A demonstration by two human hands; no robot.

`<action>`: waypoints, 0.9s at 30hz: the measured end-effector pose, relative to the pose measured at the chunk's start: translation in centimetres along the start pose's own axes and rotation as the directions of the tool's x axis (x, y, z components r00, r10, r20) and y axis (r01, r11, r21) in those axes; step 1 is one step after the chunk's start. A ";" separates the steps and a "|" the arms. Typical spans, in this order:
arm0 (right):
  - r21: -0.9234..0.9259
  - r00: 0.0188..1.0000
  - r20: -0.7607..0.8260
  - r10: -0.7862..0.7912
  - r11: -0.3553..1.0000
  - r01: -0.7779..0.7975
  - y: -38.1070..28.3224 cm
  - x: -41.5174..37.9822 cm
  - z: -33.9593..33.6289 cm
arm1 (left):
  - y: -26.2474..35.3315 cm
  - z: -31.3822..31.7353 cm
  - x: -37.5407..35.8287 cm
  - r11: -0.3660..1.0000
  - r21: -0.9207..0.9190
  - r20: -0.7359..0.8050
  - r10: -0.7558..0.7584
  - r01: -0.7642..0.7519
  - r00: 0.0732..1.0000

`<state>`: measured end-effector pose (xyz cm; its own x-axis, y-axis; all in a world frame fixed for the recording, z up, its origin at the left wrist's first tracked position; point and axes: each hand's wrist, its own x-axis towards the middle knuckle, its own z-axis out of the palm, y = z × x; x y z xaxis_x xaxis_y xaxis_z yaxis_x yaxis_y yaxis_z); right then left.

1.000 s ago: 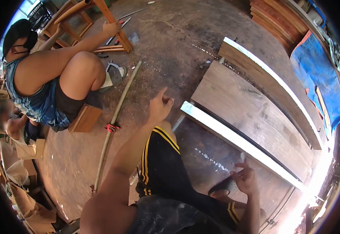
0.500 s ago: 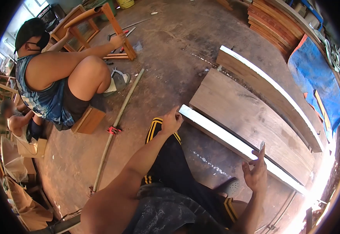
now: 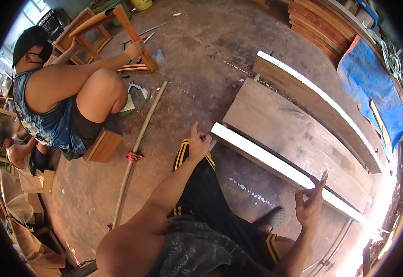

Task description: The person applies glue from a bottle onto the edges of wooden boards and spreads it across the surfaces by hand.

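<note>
A board with a wet-looking white coating along its upper edge [image 3: 261, 154] stands on edge before me, running from centre to lower right. Just left of its near end is my left hand [image 3: 198, 144], index finger raised and the others bent, nothing visible in it. My right hand [image 3: 309, 207] is at the board's front side, index finger stretched up with white stuff on its tip, thumb apart. Behind the coated board lies a wide brown plank [image 3: 284, 124]. Beyond that, another board [image 3: 312, 97] carries the same white coating on its upper edge.
At left a person [image 3: 58, 101] sits on a wooden block [image 3: 103, 145], holding a wooden frame [image 3: 139, 39]. A long bar with a red clamp [image 3: 134, 157] lies on the floor. Stacked timber [image 3: 319, 27] and a blue tarp [image 3: 372, 83] are at right. Another person [image 3: 23, 150] sits far left.
My left hand has drawn back from the board's end, and its index finger now points up. My right hand has shifted slightly right along the board. The whole view has shifted a little.
</note>
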<state>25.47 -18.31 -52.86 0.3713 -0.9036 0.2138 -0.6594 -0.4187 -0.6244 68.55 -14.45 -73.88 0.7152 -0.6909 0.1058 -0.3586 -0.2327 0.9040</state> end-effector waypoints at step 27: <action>-0.019 0.999 0.001 -0.033 0.999 0.033 -1.4 0.7 -0.2 | -1.1 -1.9 4.3 0.560 -0.596 0.360 -0.454 0.575 0.815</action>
<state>26.51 -18.36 -51.68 0.3938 -0.8890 0.2338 -0.6588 -0.4503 -0.6026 73.16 -15.93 -73.64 0.5296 -0.7040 -0.4732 0.5684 -0.1195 0.8140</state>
